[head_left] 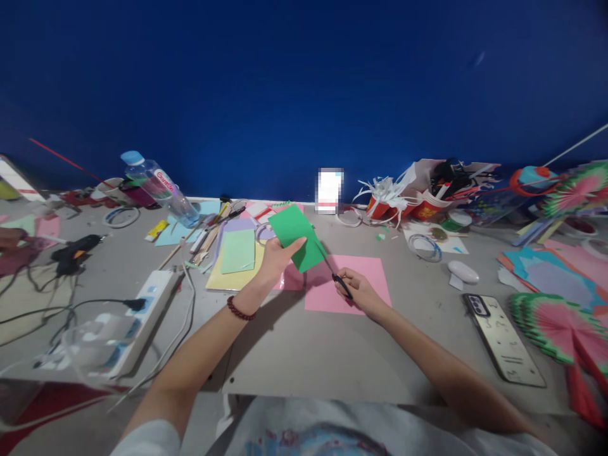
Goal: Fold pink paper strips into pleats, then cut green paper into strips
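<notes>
My left hand point(279, 258) grips a green sheet of paper point(295, 235) by its lower left side, thumb on top, and holds it tilted above the table. In my right hand point(357, 288) is a pair of scissors point(341, 285) with black handles. Their blades point up and left and meet the right edge of the green paper. Below my right hand lies a pink sheet point(327, 299) flat on the table. Beside my left hand a light green sheet point(237, 252) rests on a yellow one point(221, 278).
A white power strip point(142, 323) with cables lies at left, near a tilted plastic bottle point(161, 183). A lit phone point(329, 190) stands at the back. Red cups point(430, 206) hold tools and paper strips. Another phone point(503, 342) and a watermelon-coloured paper fan point(560, 323) lie at right.
</notes>
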A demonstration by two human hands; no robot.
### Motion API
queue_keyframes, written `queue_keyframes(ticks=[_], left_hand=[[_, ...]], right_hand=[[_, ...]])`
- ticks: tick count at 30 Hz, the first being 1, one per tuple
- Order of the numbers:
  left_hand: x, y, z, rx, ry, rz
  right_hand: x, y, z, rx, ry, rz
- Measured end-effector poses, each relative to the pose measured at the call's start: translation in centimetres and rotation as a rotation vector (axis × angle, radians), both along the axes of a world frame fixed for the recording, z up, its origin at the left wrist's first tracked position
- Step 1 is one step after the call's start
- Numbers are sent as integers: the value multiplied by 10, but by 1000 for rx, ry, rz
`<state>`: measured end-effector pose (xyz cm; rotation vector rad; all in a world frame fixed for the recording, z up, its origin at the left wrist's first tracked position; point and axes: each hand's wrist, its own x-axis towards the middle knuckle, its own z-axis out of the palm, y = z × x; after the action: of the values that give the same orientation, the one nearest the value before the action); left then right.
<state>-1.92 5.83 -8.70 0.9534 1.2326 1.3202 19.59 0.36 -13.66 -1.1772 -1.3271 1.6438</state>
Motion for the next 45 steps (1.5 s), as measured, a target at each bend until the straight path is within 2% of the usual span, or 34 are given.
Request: queue_keyframes(ticks=[14, 23, 31, 45], left_hand=[[0, -1, 2, 6, 25, -3], [2, -3, 4, -13, -21, -27], [5, -6, 5, -27, -38, -69], [17, -16, 12, -136, -61, -94]], right_hand=[[-2, 1, 2, -7, -4, -43], [-5, 0, 7, -24, 23, -23], [-2, 1, -2, -1, 27, 3], [-3, 2, -3, 0, 60, -33]])
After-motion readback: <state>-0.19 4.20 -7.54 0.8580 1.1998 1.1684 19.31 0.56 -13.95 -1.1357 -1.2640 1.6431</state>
